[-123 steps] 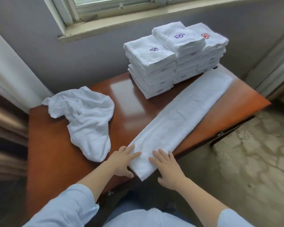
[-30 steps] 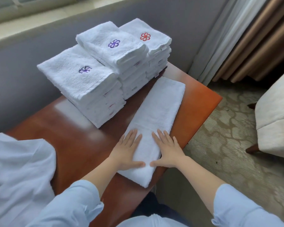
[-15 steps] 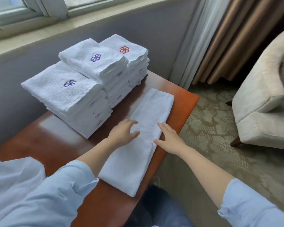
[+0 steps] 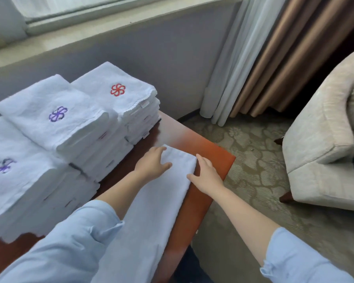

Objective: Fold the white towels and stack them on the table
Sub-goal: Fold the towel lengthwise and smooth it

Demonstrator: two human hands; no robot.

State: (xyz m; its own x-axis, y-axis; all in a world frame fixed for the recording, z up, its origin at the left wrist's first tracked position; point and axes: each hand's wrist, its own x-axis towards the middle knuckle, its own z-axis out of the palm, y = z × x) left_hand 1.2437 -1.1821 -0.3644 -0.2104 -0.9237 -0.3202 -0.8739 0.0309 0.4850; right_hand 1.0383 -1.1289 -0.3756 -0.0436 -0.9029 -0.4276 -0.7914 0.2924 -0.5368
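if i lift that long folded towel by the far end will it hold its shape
Probably not: the long towel lies limp and flat on the table, so it likely droops and unfolds. Thin layers suggest it is light. The glossy top may let it slide when pushed.

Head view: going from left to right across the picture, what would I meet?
Nearer purple-flower towel stack → farther purple-flower towel stack → red-flower towel stack → left hand → flat towel → right hand → table corner → armchair.
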